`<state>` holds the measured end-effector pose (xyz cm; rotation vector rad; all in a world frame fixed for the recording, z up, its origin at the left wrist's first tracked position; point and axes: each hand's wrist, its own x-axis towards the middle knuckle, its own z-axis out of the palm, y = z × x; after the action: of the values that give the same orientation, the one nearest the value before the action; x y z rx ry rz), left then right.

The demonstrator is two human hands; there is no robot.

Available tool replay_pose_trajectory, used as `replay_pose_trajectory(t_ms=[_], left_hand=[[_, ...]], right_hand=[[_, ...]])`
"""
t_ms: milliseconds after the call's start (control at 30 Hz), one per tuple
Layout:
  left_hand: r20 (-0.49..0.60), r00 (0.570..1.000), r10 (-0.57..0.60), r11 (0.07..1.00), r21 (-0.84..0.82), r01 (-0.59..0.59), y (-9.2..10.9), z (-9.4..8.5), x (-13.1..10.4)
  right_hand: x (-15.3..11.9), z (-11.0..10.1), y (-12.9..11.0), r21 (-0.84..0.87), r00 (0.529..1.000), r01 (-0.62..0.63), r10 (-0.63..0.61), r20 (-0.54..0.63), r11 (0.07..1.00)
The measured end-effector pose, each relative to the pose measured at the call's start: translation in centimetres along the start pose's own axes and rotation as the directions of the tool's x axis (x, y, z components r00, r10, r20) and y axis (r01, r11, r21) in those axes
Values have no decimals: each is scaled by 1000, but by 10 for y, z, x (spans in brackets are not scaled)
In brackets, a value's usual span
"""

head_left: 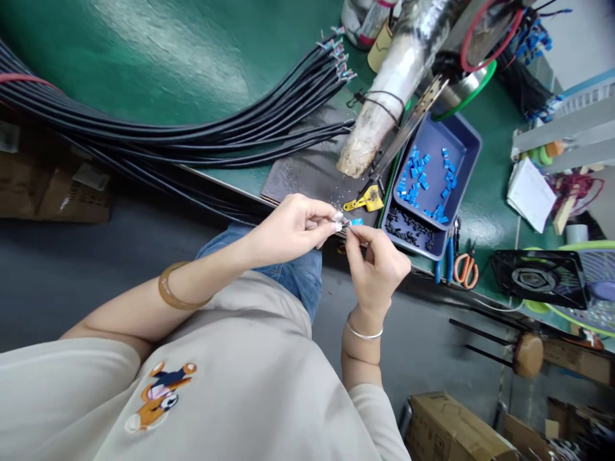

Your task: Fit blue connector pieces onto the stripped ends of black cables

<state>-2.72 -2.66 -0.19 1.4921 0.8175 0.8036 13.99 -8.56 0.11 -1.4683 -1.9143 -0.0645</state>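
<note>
My left hand point(307, 224) and my right hand point(375, 256) meet at the table's front edge, both with pinched fingers. Between the fingertips is a small blue connector point(356, 221) with short thin wires beside it. The left fingers pinch a whitish piece at the wires. What lies between the right thumb and forefinger is too small to make out. Just beyond, a yellow tool point(366, 200) lies on the dark mat point(307, 173). To the right, a blue-grey tray point(473, 137) holds several blue connectors point(416, 169) and small black parts point(408, 228).
Black cables point(192, 134) stretch across the green table point(168, 57) at the left. A silvery duct point(384, 96) hangs above the mat. Orange-handled scissors point(466, 269), blue-handled pliers point(450, 259) and a black fan point(541, 278) are at the right. A stool point(528, 354) stands below.
</note>
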Motion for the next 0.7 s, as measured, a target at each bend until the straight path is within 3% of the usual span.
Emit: replay_pose_trajectory(t_ms=[67, 133, 200, 233, 300, 400, 467, 600, 700], left_hand=[[-29, 999, 45, 998, 45, -44, -1, 0, -2], [-53, 992, 114, 991, 82, -110, -3, 1, -3], [-77, 983, 169, 983, 89, -162, -6, 1, -4], [-95, 979, 179, 981, 87, -171, -7, 2, -4], [-136, 976, 170, 984, 76, -161, -9, 3, -4], [-170, 977, 133, 990, 71, -122, -11, 3, -1], [-164, 978, 131, 990, 66, -122, -11, 3, 2], [-156, 978, 142, 989, 51, -135, -8, 3, 6], [-174, 977, 121, 993, 18, -120, -7, 5, 11]], right_hand=[[0, 0, 1, 154, 983, -169, 156, 92, 974], [0, -1, 2, 319, 938, -328, 269, 218, 889], [1, -2, 3, 409, 919, -391, 325, 223, 825], [2, -2, 3, 436, 927, -376, 341, 159, 818], [3, -4, 2, 477, 932, -277, 353, -77, 834], [3, -5, -3, 459, 871, -187, 363, -331, 869], [1, -4, -5, 391, 874, -196, 341, -345, 899], [-4, 6, -5, 184, 960, -92, 136, -243, 979], [-3, 15, -1, 117, 972, -31, 57, -227, 993]])
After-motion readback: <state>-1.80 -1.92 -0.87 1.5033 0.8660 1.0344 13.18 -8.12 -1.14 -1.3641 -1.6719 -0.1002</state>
